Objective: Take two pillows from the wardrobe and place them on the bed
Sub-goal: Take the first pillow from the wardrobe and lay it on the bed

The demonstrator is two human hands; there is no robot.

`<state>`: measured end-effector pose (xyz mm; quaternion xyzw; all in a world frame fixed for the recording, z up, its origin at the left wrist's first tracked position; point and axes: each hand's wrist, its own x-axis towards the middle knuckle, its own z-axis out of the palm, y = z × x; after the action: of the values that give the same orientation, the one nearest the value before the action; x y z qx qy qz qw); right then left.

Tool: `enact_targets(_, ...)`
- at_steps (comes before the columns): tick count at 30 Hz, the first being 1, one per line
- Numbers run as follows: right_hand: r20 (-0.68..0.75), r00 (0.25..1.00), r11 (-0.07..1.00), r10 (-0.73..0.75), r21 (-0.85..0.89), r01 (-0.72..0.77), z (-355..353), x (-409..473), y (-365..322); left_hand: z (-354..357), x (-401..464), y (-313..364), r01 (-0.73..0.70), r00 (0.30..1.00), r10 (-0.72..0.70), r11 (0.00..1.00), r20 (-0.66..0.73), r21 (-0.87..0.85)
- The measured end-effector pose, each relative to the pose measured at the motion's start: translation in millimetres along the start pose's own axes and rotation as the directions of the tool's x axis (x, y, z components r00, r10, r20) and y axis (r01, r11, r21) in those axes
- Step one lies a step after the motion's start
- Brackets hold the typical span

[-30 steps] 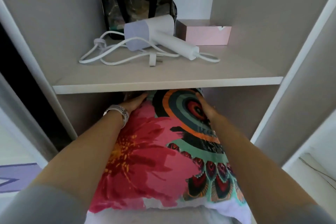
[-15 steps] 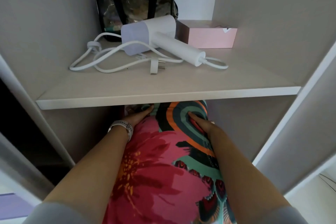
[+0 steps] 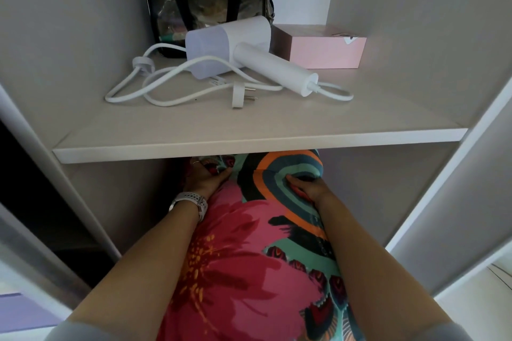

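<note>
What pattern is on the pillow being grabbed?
The pillow shows a big pink-red flower beside teal, orange and black rings; the head view shows it.

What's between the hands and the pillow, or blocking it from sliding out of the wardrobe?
Nothing sits between them: the left hand and right hand both press on the pillow. The shelf with the hair dryer hangs close above its far end, so it should come out low. The bed isn't in view.
</note>
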<state>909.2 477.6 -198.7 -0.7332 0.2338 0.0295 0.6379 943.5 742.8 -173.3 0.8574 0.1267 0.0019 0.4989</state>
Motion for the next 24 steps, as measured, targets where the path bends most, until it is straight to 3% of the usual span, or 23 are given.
enact_targets(8, -0.047, 0.985, 0.974, -0.168, -0.163, 0.159, -10.0, -23.6, -17.8, -14.8, -16.7, 15.1, -0.117, 0.992, 0.122, 0.988, -0.041, 0.104)
enact_targets(18, 0.019, 0.977, 0.974, -0.213, -0.075, 0.214, -44.5, -81.5, -23.2, -35.6, -96.4, 23.0, -0.067, 0.988, 0.075, 0.996, -0.138, 0.063)
enact_targets(24, 0.157, 0.960, 0.970, -0.232, -0.032, 0.240, -79.9, -124.3, -9.0, -35.1, -194.6, 24.1, -0.040, 0.963, 0.048, 0.999, -0.264, 0.037)
